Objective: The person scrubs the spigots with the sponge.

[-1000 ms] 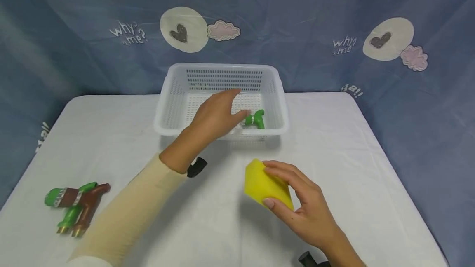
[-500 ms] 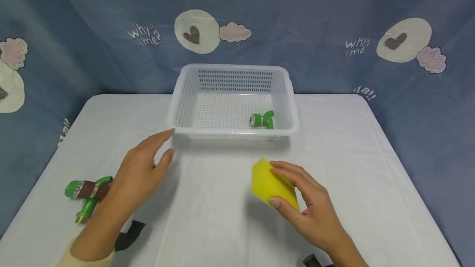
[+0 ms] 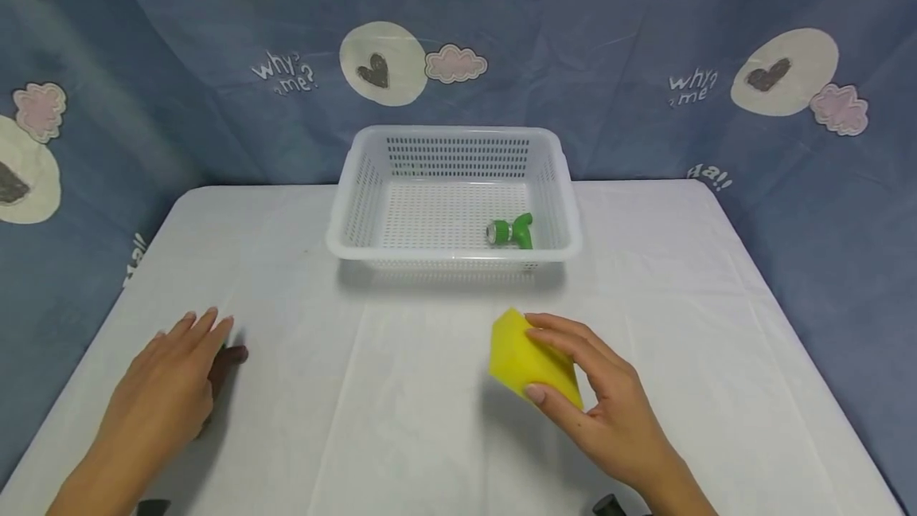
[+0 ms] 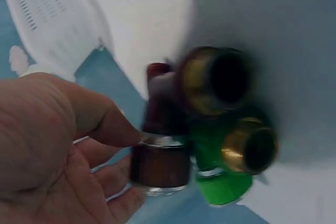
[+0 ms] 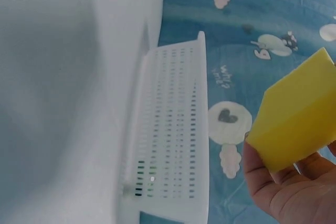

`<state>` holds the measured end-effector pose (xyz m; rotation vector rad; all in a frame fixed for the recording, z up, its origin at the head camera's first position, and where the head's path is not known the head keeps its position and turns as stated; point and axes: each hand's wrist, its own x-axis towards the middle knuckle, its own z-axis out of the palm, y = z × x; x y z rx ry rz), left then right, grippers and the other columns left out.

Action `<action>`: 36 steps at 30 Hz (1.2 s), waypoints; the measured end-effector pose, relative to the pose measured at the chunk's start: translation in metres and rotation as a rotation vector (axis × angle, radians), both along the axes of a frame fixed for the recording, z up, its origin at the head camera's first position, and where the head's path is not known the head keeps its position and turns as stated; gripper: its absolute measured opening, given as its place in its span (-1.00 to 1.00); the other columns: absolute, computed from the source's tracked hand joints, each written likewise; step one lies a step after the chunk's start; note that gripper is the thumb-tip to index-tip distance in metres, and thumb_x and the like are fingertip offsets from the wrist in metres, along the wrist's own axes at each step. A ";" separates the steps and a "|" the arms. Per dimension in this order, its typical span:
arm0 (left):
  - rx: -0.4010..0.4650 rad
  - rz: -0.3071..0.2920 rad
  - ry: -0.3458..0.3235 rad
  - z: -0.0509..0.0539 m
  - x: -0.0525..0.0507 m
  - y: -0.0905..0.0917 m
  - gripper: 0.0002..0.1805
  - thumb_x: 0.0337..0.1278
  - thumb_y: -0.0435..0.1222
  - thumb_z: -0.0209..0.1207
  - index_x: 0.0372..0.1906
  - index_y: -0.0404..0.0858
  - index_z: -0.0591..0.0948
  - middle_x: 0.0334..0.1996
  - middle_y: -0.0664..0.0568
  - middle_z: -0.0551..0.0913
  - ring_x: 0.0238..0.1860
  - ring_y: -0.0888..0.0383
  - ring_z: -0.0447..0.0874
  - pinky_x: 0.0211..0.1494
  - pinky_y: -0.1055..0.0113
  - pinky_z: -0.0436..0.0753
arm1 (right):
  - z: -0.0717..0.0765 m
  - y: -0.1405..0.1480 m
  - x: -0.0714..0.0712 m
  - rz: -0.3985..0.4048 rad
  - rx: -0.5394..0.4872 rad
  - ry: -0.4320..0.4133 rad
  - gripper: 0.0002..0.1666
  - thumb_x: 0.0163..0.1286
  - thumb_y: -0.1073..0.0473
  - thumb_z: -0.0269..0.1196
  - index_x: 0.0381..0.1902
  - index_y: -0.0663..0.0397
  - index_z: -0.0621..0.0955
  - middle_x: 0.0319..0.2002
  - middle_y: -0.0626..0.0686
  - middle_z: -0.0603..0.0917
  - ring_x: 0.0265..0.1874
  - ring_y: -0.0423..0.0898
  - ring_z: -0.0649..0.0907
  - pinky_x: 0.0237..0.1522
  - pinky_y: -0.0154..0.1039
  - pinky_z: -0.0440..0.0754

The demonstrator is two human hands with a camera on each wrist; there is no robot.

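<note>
Gripping with the right hand [image 3: 609, 404], covering with the left hand [image 3: 168, 385]: the work looked only partly done

The right hand, at the lower right of the head view, pinched a yellow block [image 3: 526, 357] between thumb and fingers, apparently above the table [image 3: 401, 388]. The left hand, at the lower left, was quite open, its fingers rather straight, over a brown fitting [image 4: 160, 166] and a green-and-brass fitting [image 4: 220, 187]. In the left wrist view the thumb tip was at the side of the brown fitting, but because of blur I could not tell whether it pressed; no closed hold was visible.

Farther out, in the upper middle of the head view, a small green fitting [image 3: 516, 232] lay in the white basket [image 3: 451, 254], near its front right corner. I judged that this piece was already placed, while the two fittings and the block were outside and perhaps left to do.

Concerning room, the left part of the basket floor was bare, and so was the table between the hands. The basket's near rim was raised, so it would need care in crossing. The printed cloth [image 3: 544, 78] stood close behind the basket, leaving little space there.
</note>
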<state>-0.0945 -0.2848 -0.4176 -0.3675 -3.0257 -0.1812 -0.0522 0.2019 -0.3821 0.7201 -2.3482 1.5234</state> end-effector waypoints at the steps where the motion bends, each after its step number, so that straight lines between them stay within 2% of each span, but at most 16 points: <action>1: -0.021 0.006 -0.005 -0.002 0.000 -0.001 -0.32 -0.05 -0.67 0.25 0.33 -0.57 0.48 0.35 -0.58 0.39 0.43 -0.53 0.23 0.54 -0.39 -0.04 | 0.000 0.000 0.000 -0.002 0.003 -0.004 -0.31 0.27 0.41 0.49 0.34 -0.02 0.60 0.36 0.01 0.57 0.25 -0.01 0.62 0.25 -0.33 0.57; 3: -0.050 0.016 -0.014 -0.006 0.000 -0.003 -0.37 -0.06 -0.65 0.27 0.26 -0.55 0.54 0.33 -0.57 0.42 0.41 -0.53 0.25 0.53 -0.40 -0.01 | 0.000 0.000 0.000 -0.003 0.004 -0.005 -0.31 0.27 0.40 0.49 0.34 -0.02 0.60 0.36 0.01 0.57 0.25 -0.01 0.62 0.25 -0.33 0.58; 5: -0.058 0.018 -0.005 -0.007 -0.001 -0.003 -0.43 -0.08 -0.66 0.29 0.18 -0.55 0.59 0.30 -0.58 0.45 0.38 -0.54 0.30 0.49 -0.42 0.11 | 0.000 0.000 0.000 -0.002 0.004 -0.003 -0.31 0.27 0.41 0.50 0.34 -0.02 0.60 0.36 0.02 0.57 0.25 -0.01 0.62 0.24 -0.33 0.58; 10: -0.043 0.051 0.005 -0.002 0.000 -0.006 -0.48 -0.19 -0.66 0.38 0.06 -0.59 0.62 0.21 -0.62 0.47 0.27 -0.56 0.37 0.27 -0.48 0.38 | -0.001 0.000 0.000 0.000 0.002 -0.002 -0.31 0.26 0.41 0.50 0.33 -0.01 0.60 0.36 0.04 0.57 0.25 -0.01 0.62 0.24 -0.33 0.58; 11: -0.042 0.060 -0.002 -0.001 0.001 -0.008 -0.44 -0.25 -0.66 0.42 0.05 -0.59 0.62 0.19 -0.62 0.46 0.25 -0.57 0.38 0.22 -0.48 0.41 | -0.001 0.000 0.000 0.000 0.004 0.001 -0.31 0.26 0.41 0.50 0.32 0.00 0.60 0.36 0.05 0.57 0.25 0.00 0.62 0.25 -0.33 0.58; 15: -0.062 0.103 -0.043 0.003 0.003 -0.015 -0.43 -0.22 -0.62 0.43 0.08 -0.59 0.61 0.13 -0.58 0.50 0.17 -0.54 0.42 0.13 -0.47 0.47 | -0.001 0.000 -0.001 -0.002 0.012 0.001 -0.33 0.26 0.40 0.51 0.31 -0.01 0.61 0.35 0.05 0.58 0.26 -0.01 0.62 0.25 -0.33 0.58; 22: -0.086 0.055 -0.101 0.016 -0.006 -0.021 -0.47 -0.21 -0.60 0.51 0.00 -0.60 0.62 -0.07 -0.49 0.63 -0.11 -0.45 0.63 -0.10 -0.30 0.66 | 0.000 0.001 -0.001 -0.017 0.024 -0.010 -0.34 0.27 0.39 0.51 0.30 -0.03 0.62 0.36 0.01 0.58 0.26 -0.01 0.62 0.25 -0.33 0.58; 24: -0.080 0.054 -0.140 0.020 -0.008 -0.023 -0.49 -0.19 -0.57 0.54 -0.03 -0.59 0.63 -0.09 -0.45 0.64 -0.12 -0.42 0.63 -0.11 -0.28 0.67 | 0.000 0.000 -0.001 -0.017 0.024 -0.012 -0.34 0.26 0.39 0.51 0.30 -0.03 0.62 0.35 0.00 0.58 0.25 -0.01 0.62 0.23 -0.34 0.59; 27: -0.066 0.045 -0.152 0.025 -0.009 -0.022 -0.51 -0.19 -0.54 0.57 -0.06 -0.55 0.65 -0.14 -0.39 0.67 -0.14 -0.36 0.66 -0.12 -0.26 0.68 | 0.000 0.000 -0.001 -0.015 0.023 -0.016 -0.34 0.26 0.40 0.51 0.30 -0.02 0.62 0.35 0.01 0.58 0.25 -0.01 0.62 0.22 -0.34 0.60; 32: 0.022 0.036 -0.138 0.039 -0.006 -0.008 -0.45 -0.14 -0.43 0.60 0.04 -0.45 0.65 -0.09 -0.33 0.70 -0.16 -0.27 0.70 -0.17 -0.20 0.69 | 0.002 -0.002 -0.001 -0.014 0.031 -0.033 -0.34 0.27 0.38 0.51 0.31 -0.04 0.62 0.36 -0.01 0.58 0.26 -0.02 0.62 0.23 -0.34 0.59; 36: 0.158 -0.027 -0.172 0.050 -0.007 0.025 -0.45 0.01 -0.27 0.59 0.13 -0.25 0.66 -0.03 -0.14 0.73 -0.20 -0.02 0.70 -0.21 -0.03 0.71 | 0.004 -0.005 0.000 -0.014 0.029 -0.039 -0.32 0.28 0.38 0.51 0.33 -0.06 0.61 0.36 -0.04 0.58 0.26 -0.04 0.61 0.23 -0.34 0.59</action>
